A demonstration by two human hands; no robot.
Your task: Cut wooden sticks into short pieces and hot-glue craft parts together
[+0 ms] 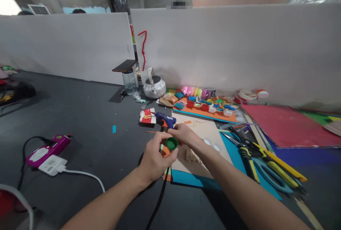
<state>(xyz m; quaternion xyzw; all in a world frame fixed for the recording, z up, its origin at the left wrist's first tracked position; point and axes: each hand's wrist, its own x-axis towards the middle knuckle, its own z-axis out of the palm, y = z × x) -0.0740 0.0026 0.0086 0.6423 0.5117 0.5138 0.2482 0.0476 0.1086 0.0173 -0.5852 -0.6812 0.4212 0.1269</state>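
My left hand (160, 155) pinches a small green bottle cap (172, 143), its hollow side facing up toward me. Just beyond it, my right hand (183, 134) has its fingers at the handle of a blue glue gun (165, 119) with an orange trigger; its fingertips are partly hidden. The gun's nozzle points left, over a crumpled red and white packet (147, 116). Under my hands lies a beige board (183, 171) on blue sheets, bearing a row of short wooden sticks (193, 156) and two clear discs (212, 144).
Scissors (271, 175), pliers and a yellow cutter (282, 162) lie at right, near a red sheet (295, 123). Colourful caps and clay packets stand behind. A silver kettle (154, 88) and a jar (129, 80) are at the back. A purple power strip (49, 150) with cables lies left.
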